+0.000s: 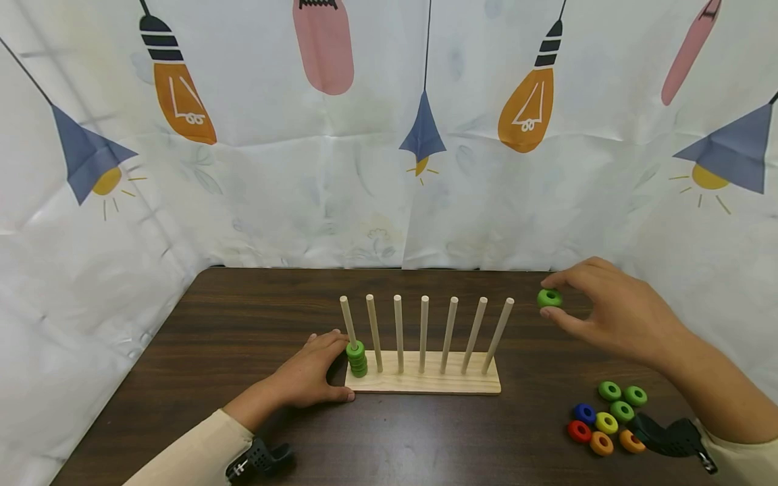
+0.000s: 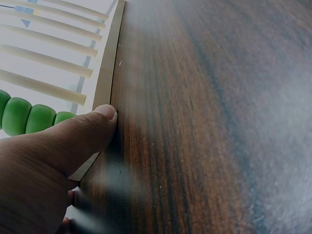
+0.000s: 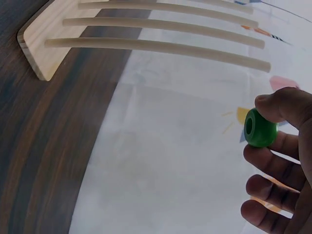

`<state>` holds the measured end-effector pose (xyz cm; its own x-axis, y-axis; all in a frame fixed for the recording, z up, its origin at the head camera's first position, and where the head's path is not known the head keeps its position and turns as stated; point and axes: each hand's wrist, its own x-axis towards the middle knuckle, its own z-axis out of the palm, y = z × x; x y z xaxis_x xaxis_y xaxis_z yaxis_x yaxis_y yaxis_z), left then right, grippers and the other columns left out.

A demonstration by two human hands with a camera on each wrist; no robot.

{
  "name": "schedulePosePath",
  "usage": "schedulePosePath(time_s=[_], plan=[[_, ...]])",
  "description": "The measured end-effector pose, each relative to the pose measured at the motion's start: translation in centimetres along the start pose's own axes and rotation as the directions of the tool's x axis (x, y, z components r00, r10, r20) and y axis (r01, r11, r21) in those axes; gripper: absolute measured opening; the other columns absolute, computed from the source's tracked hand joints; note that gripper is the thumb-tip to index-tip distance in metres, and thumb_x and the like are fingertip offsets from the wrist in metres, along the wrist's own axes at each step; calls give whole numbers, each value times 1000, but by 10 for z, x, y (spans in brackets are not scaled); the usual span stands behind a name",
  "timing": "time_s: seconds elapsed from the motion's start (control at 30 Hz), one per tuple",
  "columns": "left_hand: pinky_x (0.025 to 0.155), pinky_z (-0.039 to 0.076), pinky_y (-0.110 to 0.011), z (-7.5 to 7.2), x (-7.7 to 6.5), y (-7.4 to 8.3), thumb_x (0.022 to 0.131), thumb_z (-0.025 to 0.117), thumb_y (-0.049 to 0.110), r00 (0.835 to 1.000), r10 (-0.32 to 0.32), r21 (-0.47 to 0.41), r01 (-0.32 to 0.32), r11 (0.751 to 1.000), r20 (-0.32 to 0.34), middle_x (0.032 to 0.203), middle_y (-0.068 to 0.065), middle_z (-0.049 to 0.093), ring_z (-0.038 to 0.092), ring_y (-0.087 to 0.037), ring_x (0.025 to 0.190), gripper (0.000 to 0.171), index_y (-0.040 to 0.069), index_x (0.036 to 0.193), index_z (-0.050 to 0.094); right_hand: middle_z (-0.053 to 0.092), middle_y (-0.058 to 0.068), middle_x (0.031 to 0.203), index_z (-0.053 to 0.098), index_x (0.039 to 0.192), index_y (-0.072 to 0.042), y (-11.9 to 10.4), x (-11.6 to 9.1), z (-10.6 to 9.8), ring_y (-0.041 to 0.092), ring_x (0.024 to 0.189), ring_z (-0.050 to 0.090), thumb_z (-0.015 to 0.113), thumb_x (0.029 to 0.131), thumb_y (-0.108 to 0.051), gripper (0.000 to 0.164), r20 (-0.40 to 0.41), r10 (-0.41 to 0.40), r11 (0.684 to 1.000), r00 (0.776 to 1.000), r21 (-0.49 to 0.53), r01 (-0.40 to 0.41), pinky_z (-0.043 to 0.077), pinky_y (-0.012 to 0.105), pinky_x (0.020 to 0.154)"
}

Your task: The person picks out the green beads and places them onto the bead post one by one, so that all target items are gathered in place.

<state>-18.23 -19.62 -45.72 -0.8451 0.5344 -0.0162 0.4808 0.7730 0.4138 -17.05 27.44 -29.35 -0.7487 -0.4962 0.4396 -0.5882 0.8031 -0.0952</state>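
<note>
A wooden peg rack [image 1: 425, 382] with several upright pegs stands on the table. Several green rings [image 1: 357, 361] are stacked on its leftmost peg. My left hand [image 1: 310, 371] holds the left end of the rack's base, its thumb [image 2: 92, 124] on the front edge and its fingers toward the back; the other fingers are mostly hidden in the left wrist view. Right of the rack, my right hand [image 1: 620, 314] pinches a green ring [image 3: 261, 129] between thumb and fingers, above the table and apart from the pegs. The ring's hole shows in the right wrist view.
At the table's right lie loose rings: several green [image 1: 621, 411], one blue [image 1: 585, 413], one yellow [image 1: 606, 423], one red [image 1: 579, 431] and two orange [image 1: 602, 443]. My right wrist strap [image 1: 668, 435] partly covers one orange ring. A printed white curtain [image 1: 365, 202] hangs behind the table.
</note>
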Motion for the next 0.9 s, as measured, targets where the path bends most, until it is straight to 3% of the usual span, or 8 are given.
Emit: schedulePosePath(time_s=[0.67,0.9], plan=[[118,21,-66,0,0,0,80,85,51,1000,9,-2,-9,1000,-7,149,-15,49,33,-41,147,85,5,143,54,68,-12,101,74,107,-21,-15,13,-5,12,97,62,92,74,-25,38,-50,-55,998,997,0,55,56,42,67],[117,21,-66,1,-1,-1,80,85,51,1000,11,0,-11,1000,-9,150,-16,49,33,-40,147,85,5,144,53,68,-13,100,74,108,-22,-19,20,-4,11,95,62,92,72,-22,40,-85,-125,991,988,41,129,56,40,66]])
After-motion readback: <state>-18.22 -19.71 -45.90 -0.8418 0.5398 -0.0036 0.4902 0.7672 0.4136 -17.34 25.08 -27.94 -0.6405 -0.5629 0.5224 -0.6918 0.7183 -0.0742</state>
